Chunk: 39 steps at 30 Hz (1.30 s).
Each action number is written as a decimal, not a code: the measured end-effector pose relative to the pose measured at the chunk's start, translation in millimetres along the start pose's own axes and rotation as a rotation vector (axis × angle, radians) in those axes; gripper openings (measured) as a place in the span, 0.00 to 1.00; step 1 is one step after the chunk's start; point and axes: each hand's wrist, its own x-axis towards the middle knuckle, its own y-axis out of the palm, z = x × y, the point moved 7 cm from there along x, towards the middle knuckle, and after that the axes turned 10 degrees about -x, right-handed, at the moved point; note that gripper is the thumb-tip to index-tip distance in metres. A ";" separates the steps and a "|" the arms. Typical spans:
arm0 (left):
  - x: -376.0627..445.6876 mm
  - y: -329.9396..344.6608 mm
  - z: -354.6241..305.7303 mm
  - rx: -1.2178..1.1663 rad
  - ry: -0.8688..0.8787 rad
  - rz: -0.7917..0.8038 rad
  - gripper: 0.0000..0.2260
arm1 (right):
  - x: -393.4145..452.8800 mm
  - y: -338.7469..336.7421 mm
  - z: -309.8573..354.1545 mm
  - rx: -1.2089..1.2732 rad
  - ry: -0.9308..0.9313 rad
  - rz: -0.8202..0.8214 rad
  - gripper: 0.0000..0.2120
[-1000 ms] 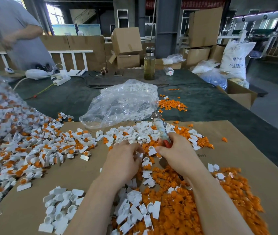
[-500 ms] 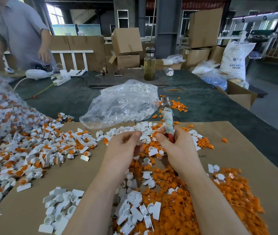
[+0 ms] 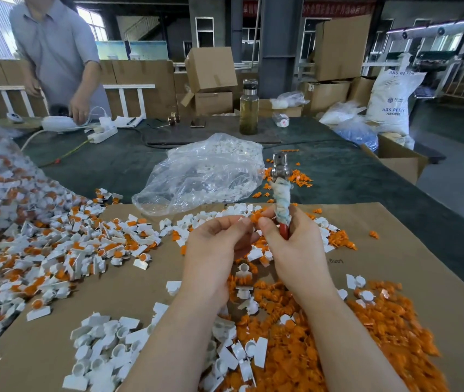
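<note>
My right hand (image 3: 296, 250) grips a red-handled tool (image 3: 281, 190) wrapped in cloth, held upright with its metal head on top. Its thumb and fingertips also pinch a small orange piece (image 3: 255, 217). My left hand (image 3: 216, 244) is raised beside it, fingers curled, with its fingertips at the same orange piece. Under my hands lie a heap of orange inserts (image 3: 338, 335) and a pile of white plastic caps (image 3: 103, 349) on the brown cardboard sheet (image 3: 394, 264).
A large spread of white-and-orange assembled parts (image 3: 55, 250) covers the left. A clear plastic bag of white parts (image 3: 205, 174) lies ahead. A glass bottle (image 3: 249, 108), a power strip (image 3: 102, 134) and boxes stand farther back. A person (image 3: 58, 52) stands at far left.
Both hands have lifted from the pile and come together. The tool has swung from slanted to upright. The person at the back has shifted right and reached down to the table.
</note>
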 end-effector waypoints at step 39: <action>-3.8 -2.4 -16.3 0.314 0.256 -0.122 0.03 | -2.2 2.5 10.2 -0.137 -0.084 -0.001 0.07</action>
